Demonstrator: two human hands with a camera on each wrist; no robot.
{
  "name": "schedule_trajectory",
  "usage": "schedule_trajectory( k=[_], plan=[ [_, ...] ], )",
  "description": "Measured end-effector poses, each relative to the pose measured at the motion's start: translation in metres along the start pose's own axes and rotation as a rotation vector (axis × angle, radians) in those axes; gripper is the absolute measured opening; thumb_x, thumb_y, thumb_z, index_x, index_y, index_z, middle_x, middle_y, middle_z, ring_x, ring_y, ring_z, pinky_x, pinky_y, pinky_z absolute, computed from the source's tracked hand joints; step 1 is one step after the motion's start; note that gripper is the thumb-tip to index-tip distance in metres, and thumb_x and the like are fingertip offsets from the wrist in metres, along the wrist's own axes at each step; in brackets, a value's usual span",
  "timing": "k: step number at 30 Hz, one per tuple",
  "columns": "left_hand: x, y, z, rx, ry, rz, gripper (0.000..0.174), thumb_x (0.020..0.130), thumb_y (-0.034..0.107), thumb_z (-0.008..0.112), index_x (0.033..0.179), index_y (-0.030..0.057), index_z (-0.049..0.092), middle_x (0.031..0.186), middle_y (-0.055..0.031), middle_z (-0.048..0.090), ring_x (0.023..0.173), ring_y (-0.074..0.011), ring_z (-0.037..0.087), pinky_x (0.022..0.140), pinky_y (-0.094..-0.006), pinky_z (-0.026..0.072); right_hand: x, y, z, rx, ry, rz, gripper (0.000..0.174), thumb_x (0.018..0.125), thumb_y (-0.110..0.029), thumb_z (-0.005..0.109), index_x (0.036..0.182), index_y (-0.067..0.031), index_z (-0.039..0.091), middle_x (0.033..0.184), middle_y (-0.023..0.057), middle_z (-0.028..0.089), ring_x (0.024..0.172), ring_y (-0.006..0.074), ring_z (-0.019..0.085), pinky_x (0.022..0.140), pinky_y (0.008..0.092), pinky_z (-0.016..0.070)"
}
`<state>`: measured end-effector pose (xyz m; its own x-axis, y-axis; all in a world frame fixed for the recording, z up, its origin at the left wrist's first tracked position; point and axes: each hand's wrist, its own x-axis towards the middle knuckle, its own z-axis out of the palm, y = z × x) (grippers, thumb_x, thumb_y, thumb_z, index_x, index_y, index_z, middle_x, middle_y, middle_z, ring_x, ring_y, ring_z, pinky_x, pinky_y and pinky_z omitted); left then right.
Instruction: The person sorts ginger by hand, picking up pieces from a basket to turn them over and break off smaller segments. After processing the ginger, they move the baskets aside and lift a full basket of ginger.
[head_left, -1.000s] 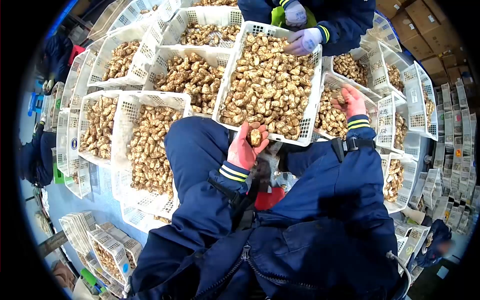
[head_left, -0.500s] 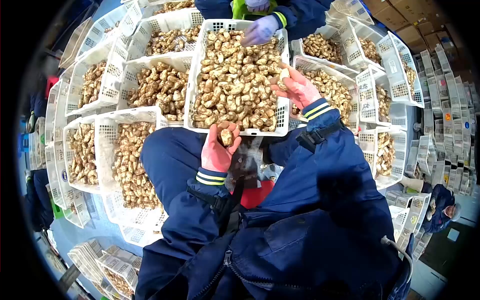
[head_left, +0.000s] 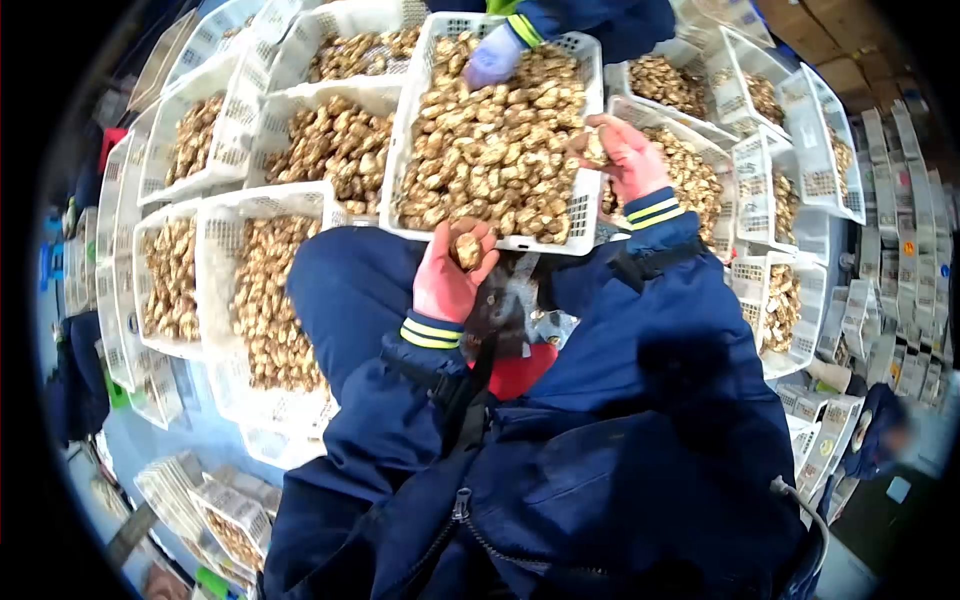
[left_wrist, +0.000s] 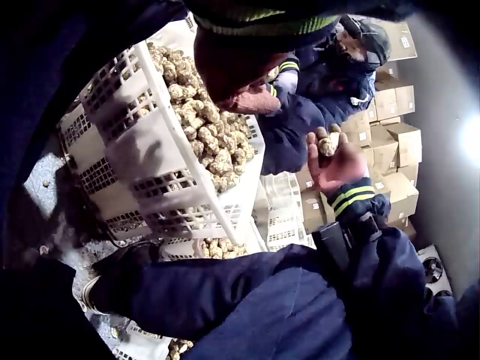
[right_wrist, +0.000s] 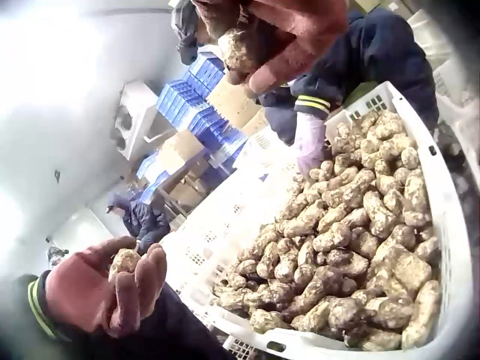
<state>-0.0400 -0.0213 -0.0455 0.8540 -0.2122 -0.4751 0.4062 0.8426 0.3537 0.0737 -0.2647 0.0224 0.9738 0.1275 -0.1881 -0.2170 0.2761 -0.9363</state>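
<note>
I sit in front of a white slotted crate (head_left: 520, 243) heaped with brown knobbly lumps (head_left: 490, 140). My left hand (head_left: 462, 262), in a pink glove, is raised at the crate's near rim with its fingers curled round one lump (head_left: 467, 249). That hand and lump (right_wrist: 124, 262) also show at lower left in the right wrist view. My right hand (head_left: 612, 150) is over the crate's right rim and grips another lump (head_left: 592, 148). The same lump (left_wrist: 326, 142) shows in the left wrist view and close up as lump (right_wrist: 238, 49) in the right wrist view.
Across the crate, another person's pale-gloved hand (head_left: 492, 58) reaches into the heap. Several more white crates (head_left: 255, 300) full of the same lumps crowd the left, back and right. Empty stacked crates (head_left: 880, 260) stand at the far right. Cardboard boxes (left_wrist: 390, 142) line the wall.
My right hand came from the crate on the right to the middle crate's right rim, holding a lump. My left hand kept its lump and rose slightly. The other person's hand moved along the far rim.
</note>
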Motion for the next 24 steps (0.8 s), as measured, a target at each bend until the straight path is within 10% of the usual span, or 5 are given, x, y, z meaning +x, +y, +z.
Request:
schedule_trajectory(
  k=[12, 18, 20, 21, 24],
  plan=[
    [-0.008, -0.006, 0.007, 0.187, -0.068, 0.083, 0.044, 0.087, 0.016, 0.058, 0.126, 0.0030, 0.041, 0.116, -0.0115, 0.052, 0.103, -0.0230, 0.054, 0.089, -0.0369, 0.0446, 0.014, 0.017, -0.017, 0.023, -0.117, 0.126, 0.053, 0.081, -0.015, 0.065, 0.126, 0.0004, 0.042, 0.104, 0.0136, 0.059, 0.091, 0.0199, 0.061, 0.077, 0.0283, 0.0506],
    [-0.011, -0.001, 0.010, 0.211, -0.144, 0.016, 0.045, 0.085, 0.009, 0.060, 0.125, 0.0024, 0.041, 0.117, -0.0136, 0.052, 0.100, -0.0223, 0.057, 0.089, -0.0371, 0.0457, 0.058, 0.032, -0.158, -0.827, 0.712, -0.274, 0.044, 0.079, -0.010, 0.066, 0.118, 0.0003, 0.050, 0.101, 0.0138, 0.062, 0.087, 0.0180, 0.060, 0.074, 0.0274, 0.0472],
    [-0.010, -0.002, 0.009, 0.218, -0.136, 0.023, 0.044, 0.085, 0.009, 0.060, 0.125, 0.0023, 0.041, 0.117, -0.0137, 0.053, 0.100, -0.0224, 0.057, 0.088, -0.0370, 0.0462, 0.024, -0.016, -0.085, -0.906, 0.826, -0.081, 0.042, 0.079, -0.010, 0.065, 0.117, 0.0019, 0.050, 0.103, 0.0141, 0.061, 0.089, 0.0181, 0.058, 0.076, 0.0272, 0.0455],
    [-0.009, -0.001, 0.011, 0.223, -0.084, 0.005, 0.044, 0.085, 0.009, 0.059, 0.125, 0.0020, 0.041, 0.115, -0.0132, 0.053, 0.098, -0.0221, 0.057, 0.087, -0.0370, 0.0464, 0.047, 0.018, -0.142, -1.101, 0.702, -0.317, 0.043, 0.080, -0.017, 0.065, 0.117, 0.0022, 0.051, 0.106, 0.0139, 0.060, 0.090, 0.0192, 0.057, 0.079, 0.0285, 0.0449],
    [0.000, -0.005, -0.007, 0.246, -0.050, 0.058, 0.044, 0.086, 0.010, 0.058, 0.126, 0.0018, 0.040, 0.114, -0.0121, 0.053, 0.098, -0.0218, 0.056, 0.088, -0.0366, 0.0457, 0.015, 0.002, -0.042, -0.865, 0.118, -0.079, 0.035, 0.085, -0.016, 0.057, 0.119, -0.0078, 0.056, 0.106, 0.0086, 0.061, 0.089, 0.0140, 0.057, 0.076, 0.0256, 0.0466]
  ],
)
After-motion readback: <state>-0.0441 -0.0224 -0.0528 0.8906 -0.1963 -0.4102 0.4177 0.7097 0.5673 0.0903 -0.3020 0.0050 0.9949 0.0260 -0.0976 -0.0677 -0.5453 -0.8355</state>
